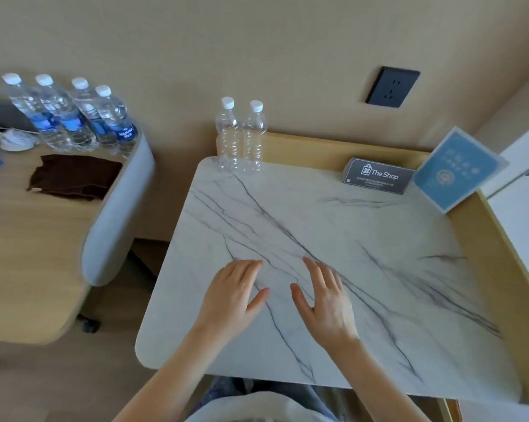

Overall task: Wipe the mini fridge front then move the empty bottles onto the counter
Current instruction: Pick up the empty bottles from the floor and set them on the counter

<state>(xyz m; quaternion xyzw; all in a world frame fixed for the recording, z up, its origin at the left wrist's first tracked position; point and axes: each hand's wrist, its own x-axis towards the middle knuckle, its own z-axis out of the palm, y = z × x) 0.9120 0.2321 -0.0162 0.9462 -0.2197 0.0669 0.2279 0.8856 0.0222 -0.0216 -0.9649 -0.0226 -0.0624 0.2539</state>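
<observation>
Two clear, label-free bottles with white caps stand side by side at the far left corner of the white marble counter (379, 239): one bottle (227, 135) on the left and the other bottle (254, 138) touching it on the right. My left hand (236, 295) and my right hand (324, 296) hover flat over the near middle of the counter, fingers spread, holding nothing. A dark brown cloth (74, 176) lies folded on the wooden desk (22, 254) to the left. The mini fridge front is out of sight.
Several full water bottles with blue labels (74, 117) stand at the desk's back edge beside a white cable reel (13, 140). A grey "The Shop" card (377, 175) and a blue sign (458, 170) stand at the counter's back right. A black wall socket (392, 86) is above.
</observation>
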